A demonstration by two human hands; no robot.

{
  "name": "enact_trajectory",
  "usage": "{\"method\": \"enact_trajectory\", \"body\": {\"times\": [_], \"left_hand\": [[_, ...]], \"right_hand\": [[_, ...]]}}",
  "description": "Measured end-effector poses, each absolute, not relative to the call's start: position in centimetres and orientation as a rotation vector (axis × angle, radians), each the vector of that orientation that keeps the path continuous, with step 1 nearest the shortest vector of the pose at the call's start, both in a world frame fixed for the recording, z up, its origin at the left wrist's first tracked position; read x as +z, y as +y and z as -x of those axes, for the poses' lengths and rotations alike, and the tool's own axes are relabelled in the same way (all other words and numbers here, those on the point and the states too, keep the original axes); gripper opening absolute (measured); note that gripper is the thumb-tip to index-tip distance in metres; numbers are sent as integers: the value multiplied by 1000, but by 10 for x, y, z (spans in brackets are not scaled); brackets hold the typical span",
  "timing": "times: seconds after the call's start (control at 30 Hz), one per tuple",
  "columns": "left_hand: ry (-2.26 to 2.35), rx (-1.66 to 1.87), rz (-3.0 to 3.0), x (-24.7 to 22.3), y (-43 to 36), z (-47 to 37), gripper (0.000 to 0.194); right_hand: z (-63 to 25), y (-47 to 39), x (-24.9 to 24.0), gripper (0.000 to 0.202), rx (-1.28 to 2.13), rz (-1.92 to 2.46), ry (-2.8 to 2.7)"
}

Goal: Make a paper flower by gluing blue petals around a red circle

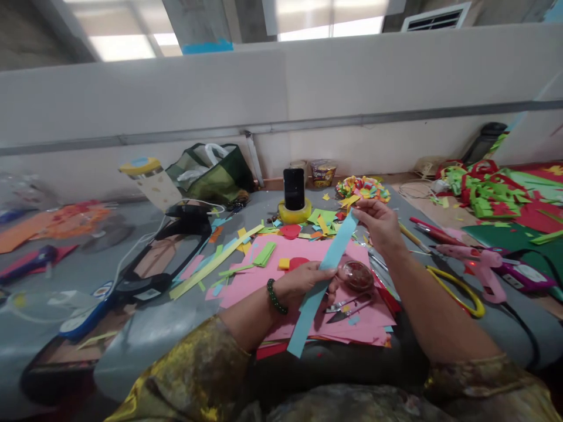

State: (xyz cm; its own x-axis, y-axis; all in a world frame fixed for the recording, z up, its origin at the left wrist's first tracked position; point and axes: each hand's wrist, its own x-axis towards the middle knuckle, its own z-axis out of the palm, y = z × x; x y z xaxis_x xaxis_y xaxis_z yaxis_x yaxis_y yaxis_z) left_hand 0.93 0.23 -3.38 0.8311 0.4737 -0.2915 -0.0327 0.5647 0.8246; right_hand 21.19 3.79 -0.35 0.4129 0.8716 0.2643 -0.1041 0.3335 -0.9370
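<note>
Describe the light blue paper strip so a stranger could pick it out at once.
Start at the pink sheets in front of the person. Over them, a long light blue strip slants upward, held by the left hand and, at its top end, the right hand. Unlike the long yellow strip lying leftward, it is in hand.

The left fingers (324, 274) are covering the middle of the blue strip (341, 237); the left forearm (248, 313) is hiding part of the pink paper (240, 287). The sleeves (189, 369) are running past the lower edge, the red paper (539, 217) past the right. Orange scraps (81, 220) are blurring at far left. The cup's (323, 173) smaller lettering is defying reading.
</note>
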Motion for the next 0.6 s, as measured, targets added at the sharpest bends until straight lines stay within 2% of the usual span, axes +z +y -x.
{"method": "enact_trajectory", "body": {"times": [0.37, 0.6], "left_hand": [[575, 188, -804, -25, 12, -4, 31], [627, 171, -769, -22, 16, -2, 29]], "right_hand": [[-237, 47, 0, 29, 652, 1050, -761], [-234, 40, 13, 24, 759, 1060, -531]]}}
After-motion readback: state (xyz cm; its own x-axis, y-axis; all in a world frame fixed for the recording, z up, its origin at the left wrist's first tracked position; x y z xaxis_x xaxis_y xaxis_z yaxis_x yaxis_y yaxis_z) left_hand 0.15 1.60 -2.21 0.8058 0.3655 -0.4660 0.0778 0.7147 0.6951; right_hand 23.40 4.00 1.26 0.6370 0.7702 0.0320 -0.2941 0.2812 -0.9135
